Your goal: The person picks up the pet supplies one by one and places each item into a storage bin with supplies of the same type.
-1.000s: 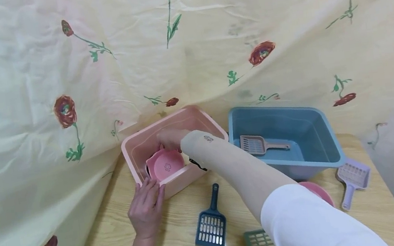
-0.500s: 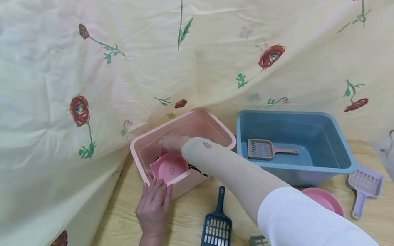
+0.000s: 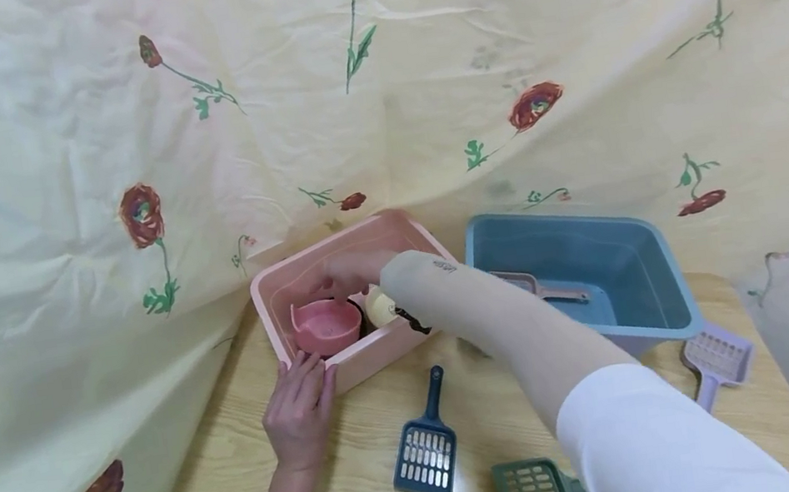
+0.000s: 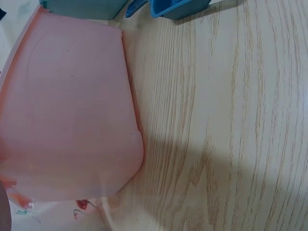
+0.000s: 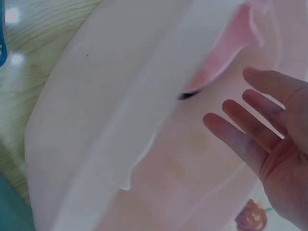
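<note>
Just off the fingertips of your right hand [image 3: 349, 273], what sits in the pink bin [image 3: 373, 364]?

"A pink bowl [image 3: 331, 330], with a round cream item [image 3: 380, 308] nearer your wrist."

And your grip?

"Released: your right fingers extend, holding nothing, while your left hand [image 3: 300, 423] rests its fingers along the near rim."

How does the bowl handle?

"Probably light, stiff, a bit slick; best pinched by the rim closest to your right thumb."

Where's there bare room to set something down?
On the table between the left hand and navy scoop; also inside the blue bin, right of its pale scoop. Crowded: the pink bin, with pink bowl, cream object and right hand.
</note>
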A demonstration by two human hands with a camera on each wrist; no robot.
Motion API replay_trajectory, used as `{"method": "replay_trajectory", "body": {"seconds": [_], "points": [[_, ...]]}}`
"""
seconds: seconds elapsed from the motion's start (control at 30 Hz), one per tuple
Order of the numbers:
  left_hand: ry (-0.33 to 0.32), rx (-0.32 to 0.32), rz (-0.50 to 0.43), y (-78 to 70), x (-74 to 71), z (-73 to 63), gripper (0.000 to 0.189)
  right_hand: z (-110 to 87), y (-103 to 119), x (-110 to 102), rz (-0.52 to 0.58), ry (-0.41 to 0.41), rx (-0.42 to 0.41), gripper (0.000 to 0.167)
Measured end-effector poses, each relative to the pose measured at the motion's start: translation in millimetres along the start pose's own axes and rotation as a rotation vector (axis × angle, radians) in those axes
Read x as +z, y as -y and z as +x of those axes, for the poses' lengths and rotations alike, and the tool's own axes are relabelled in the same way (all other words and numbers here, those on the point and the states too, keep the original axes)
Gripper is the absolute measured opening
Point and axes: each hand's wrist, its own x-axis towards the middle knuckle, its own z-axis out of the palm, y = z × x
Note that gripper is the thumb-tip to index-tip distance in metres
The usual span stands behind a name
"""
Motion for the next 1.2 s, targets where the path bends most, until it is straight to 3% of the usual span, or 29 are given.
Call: {"method": "replay_trajectory", "body": {"seconds": [0.07,0.2,0.57,0.97,1.07,1.2], "points": [[0.005,-0.002,0.002,-1.7,0.1,0.1,0.030,-19.1,4,-7,0.093,0.021,-0.059,0.048],[0.009,0.000,0.003,-3.5,-1.1,0.1,0.030,-44.4,0,-10,0.123,0.026,-0.121,0.049],[-0.006,-0.010,0.004,0.5,-6.1,-5.0,0.028,-129.2,-12,-18,0.108,0.061,-0.114,0.062],[-0.012,-0.016,-0.032,2.6,-7.3,-0.3,0.027,-232.2,-67,-2,0.032,-0.033,-0.016,0.060],[-0.011,-0.005,-0.037,0.1,-4.7,0.8,0.025,-259.1,-84,5,0.058,-0.049,0.011,0.062],[-0.005,0.005,-0.022,-2.7,-1.9,1.5,0.023,-289.3,-101,16,0.096,-0.080,-0.016,0.060]]}}
